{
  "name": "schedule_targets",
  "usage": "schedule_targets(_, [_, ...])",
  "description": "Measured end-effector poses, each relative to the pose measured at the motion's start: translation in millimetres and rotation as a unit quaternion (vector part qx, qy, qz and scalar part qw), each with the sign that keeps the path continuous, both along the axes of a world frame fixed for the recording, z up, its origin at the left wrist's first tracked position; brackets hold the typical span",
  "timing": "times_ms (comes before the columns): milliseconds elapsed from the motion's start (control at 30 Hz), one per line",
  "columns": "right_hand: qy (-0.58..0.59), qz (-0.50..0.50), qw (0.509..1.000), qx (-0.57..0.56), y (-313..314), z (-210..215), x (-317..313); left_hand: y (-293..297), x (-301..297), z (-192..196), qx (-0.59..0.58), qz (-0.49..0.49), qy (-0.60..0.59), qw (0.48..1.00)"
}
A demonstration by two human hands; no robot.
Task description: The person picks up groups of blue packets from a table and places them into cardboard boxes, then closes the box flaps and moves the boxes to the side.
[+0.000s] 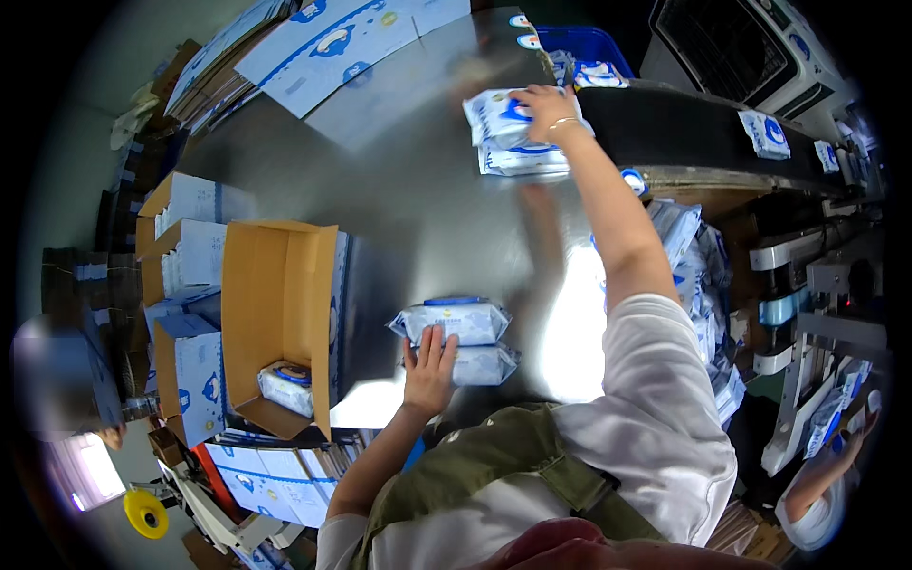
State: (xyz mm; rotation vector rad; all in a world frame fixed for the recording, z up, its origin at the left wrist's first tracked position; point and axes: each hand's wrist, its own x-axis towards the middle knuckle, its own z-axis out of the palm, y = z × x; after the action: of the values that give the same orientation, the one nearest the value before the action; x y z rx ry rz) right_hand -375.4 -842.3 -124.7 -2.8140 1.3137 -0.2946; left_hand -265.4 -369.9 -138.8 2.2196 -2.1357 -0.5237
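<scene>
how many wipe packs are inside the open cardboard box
1: a single wipe pack lies at the near end of the open cardboard box. More may be hidden behind its wall.

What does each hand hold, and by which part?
Right hand grips far stacked packs from their top right; left hand rests flat on near packs' left side.

The packs (454,321) by my left hand (429,366) are white with blue tops, and the stack (508,133) under my right hand (548,106) is white with blue markings. My worktop (399,180) is dull grey metal. The open carton (280,304) is plain brown inside, white with blue print outside. The conveyor belt (684,128) is black, the crate (581,46) blue, my sleeve (655,399) white, my apron (484,465) olive green.
</scene>
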Motion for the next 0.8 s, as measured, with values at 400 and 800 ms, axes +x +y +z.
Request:
schedule_targets(400, [-0.028, 0.147, 0.986, -0.072, 223, -7, -77, 17, 15, -28, -0.126, -0.104, -0.067, 0.984])
schedule_targets(800, [-0.021, -0.014, 0.919, 0.393, 52, -25, -45, 21, 8, 3, -0.174, 0.255, 0.049, 0.95])
